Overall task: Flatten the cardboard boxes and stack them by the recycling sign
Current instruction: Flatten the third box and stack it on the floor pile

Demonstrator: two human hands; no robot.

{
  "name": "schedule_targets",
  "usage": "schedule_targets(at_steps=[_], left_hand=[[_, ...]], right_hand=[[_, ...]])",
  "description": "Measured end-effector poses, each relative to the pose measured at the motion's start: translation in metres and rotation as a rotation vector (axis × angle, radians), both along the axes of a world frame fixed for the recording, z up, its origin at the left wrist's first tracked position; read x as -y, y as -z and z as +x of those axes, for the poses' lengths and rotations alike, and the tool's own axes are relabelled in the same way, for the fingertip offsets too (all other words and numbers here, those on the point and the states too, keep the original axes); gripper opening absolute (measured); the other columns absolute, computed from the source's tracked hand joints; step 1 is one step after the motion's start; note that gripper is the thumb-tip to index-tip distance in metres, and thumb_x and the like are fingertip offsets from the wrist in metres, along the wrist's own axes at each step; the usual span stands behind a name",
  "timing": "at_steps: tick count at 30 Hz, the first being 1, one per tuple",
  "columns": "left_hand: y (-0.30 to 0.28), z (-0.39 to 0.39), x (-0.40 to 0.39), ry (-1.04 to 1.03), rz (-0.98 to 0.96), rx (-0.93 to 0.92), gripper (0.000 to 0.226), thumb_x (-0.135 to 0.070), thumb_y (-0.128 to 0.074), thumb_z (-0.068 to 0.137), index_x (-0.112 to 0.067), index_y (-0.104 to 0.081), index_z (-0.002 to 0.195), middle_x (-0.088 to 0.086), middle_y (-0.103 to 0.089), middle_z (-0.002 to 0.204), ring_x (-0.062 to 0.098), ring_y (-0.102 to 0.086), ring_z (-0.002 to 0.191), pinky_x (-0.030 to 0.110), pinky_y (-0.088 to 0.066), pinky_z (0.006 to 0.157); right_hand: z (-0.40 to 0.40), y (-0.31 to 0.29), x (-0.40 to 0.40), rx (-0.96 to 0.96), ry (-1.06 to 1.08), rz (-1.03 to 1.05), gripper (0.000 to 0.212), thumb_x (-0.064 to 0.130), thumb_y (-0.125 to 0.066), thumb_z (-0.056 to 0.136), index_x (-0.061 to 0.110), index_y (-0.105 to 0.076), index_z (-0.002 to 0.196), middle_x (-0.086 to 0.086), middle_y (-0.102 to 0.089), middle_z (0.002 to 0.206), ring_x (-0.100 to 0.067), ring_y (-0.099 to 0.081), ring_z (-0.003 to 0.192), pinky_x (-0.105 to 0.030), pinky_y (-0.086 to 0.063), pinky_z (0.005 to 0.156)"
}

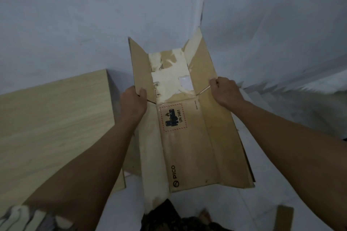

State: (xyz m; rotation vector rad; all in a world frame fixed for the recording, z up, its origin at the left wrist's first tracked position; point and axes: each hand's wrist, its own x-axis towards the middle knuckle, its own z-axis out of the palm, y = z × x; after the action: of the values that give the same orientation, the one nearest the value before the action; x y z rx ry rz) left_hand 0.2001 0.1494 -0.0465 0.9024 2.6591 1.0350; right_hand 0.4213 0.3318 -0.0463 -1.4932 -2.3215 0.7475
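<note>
A brown cardboard box [189,140] marked PICO and UN 3481 is held up in front of me, its far flaps spread apart and torn tape showing inside. My left hand [134,99] grips the box's left edge at the base of the left flap. My right hand [224,91] grips the right edge where the right flap folds out. Both arms reach forward from the bottom corners. No recycling sign is in view.
A light wooden table [54,124] stands at the left against the pale wall. A white tiled floor lies below, with another piece of cardboard [285,215] at the bottom right. My dark patterned clothing shows at the bottom centre.
</note>
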Motion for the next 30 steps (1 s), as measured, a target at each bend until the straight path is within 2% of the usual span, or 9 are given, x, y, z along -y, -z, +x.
schedule_targets(at_steps=[4,7,9,13,16,19,24,28,30], left_hand=[[0.012,0.019,-0.019,-0.098,-0.07,0.038,0.037,-0.03,-0.045,0.101,-0.001,-0.066,0.11,0.015,-0.068,0.109,0.034,-0.063,0.098,0.026,-0.036,0.07],[0.032,0.024,-0.039,-0.132,-0.093,0.061,0.037,-0.029,-0.045,0.101,0.001,-0.064,0.109,0.019,-0.068,0.109,0.034,-0.062,0.097,0.027,-0.034,0.069],[0.053,0.025,-0.053,-0.125,-0.092,0.071,0.038,-0.03,-0.046,0.101,0.002,-0.064,0.108,0.018,-0.068,0.106,0.034,-0.062,0.095,0.027,-0.035,0.068],[0.106,0.023,-0.074,-0.146,-0.117,0.127,0.039,-0.037,-0.048,0.1,-0.003,-0.065,0.103,0.015,-0.069,0.099,0.035,-0.064,0.092,0.028,-0.037,0.068],[0.153,0.021,-0.082,-0.205,-0.143,0.178,0.038,-0.039,-0.047,0.1,-0.006,-0.065,0.109,0.016,-0.069,0.103,0.037,-0.063,0.096,0.031,-0.039,0.072],[0.205,0.021,-0.088,-0.315,-0.19,0.236,0.042,-0.042,-0.046,0.099,-0.007,-0.065,0.109,0.017,-0.069,0.101,0.038,-0.063,0.095,0.029,-0.037,0.07],[0.311,0.014,-0.1,-0.403,-0.189,0.318,0.041,-0.045,-0.047,0.099,-0.008,-0.063,0.107,0.015,-0.069,0.102,0.035,-0.064,0.095,0.035,-0.05,0.08],[0.407,0.001,-0.111,-0.462,-0.137,0.401,0.038,-0.04,-0.05,0.099,-0.008,-0.066,0.11,0.013,-0.07,0.106,0.032,-0.064,0.098,0.03,-0.047,0.078],[0.455,-0.009,-0.113,-0.466,-0.118,0.408,0.041,-0.043,-0.051,0.098,-0.008,-0.067,0.111,0.012,-0.07,0.108,0.031,-0.065,0.099,0.034,-0.051,0.081]], right_hand=[[-0.003,0.018,-0.03,0.021,-0.061,-0.008,0.049,0.048,-0.032,0.102,0.018,-0.048,0.067,-0.012,-0.059,0.08,-0.034,-0.059,0.081,-0.034,-0.038,0.069],[0.0,0.037,-0.046,0.064,-0.047,-0.021,0.05,0.045,-0.029,0.104,0.01,-0.054,0.078,-0.01,-0.055,0.083,-0.033,-0.056,0.086,-0.034,-0.035,0.072],[0.007,0.057,-0.053,0.093,-0.004,-0.036,0.049,0.046,-0.027,0.105,0.012,-0.055,0.084,-0.008,-0.054,0.085,-0.032,-0.055,0.09,-0.034,-0.033,0.074],[0.009,0.11,-0.065,0.117,0.04,-0.066,0.05,0.045,-0.026,0.106,0.011,-0.058,0.089,-0.016,-0.063,0.094,-0.035,-0.056,0.096,-0.035,-0.035,0.073],[0.007,0.162,-0.072,0.08,0.037,-0.053,0.052,0.047,-0.028,0.105,0.009,-0.063,0.096,-0.017,-0.066,0.088,-0.037,-0.061,0.086,-0.035,-0.042,0.067],[-0.005,0.218,-0.082,0.09,-0.015,-0.069,0.05,0.046,-0.03,0.105,0.01,-0.065,0.103,-0.017,-0.068,0.088,-0.038,-0.061,0.083,-0.039,-0.048,0.069],[-0.022,0.325,-0.099,0.121,-0.105,-0.111,0.048,0.042,-0.03,0.106,0.009,-0.064,0.107,-0.018,-0.067,0.087,-0.038,-0.06,0.084,-0.035,-0.041,0.065],[-0.035,0.416,-0.114,0.145,-0.103,-0.17,0.047,0.041,-0.03,0.107,0.007,-0.063,0.104,-0.016,-0.066,0.09,-0.033,-0.055,0.083,-0.034,-0.036,0.068],[-0.045,0.461,-0.118,0.151,-0.098,-0.206,0.046,0.041,-0.03,0.107,0.007,-0.062,0.101,-0.012,-0.063,0.085,-0.027,-0.05,0.077,-0.033,-0.035,0.068]])
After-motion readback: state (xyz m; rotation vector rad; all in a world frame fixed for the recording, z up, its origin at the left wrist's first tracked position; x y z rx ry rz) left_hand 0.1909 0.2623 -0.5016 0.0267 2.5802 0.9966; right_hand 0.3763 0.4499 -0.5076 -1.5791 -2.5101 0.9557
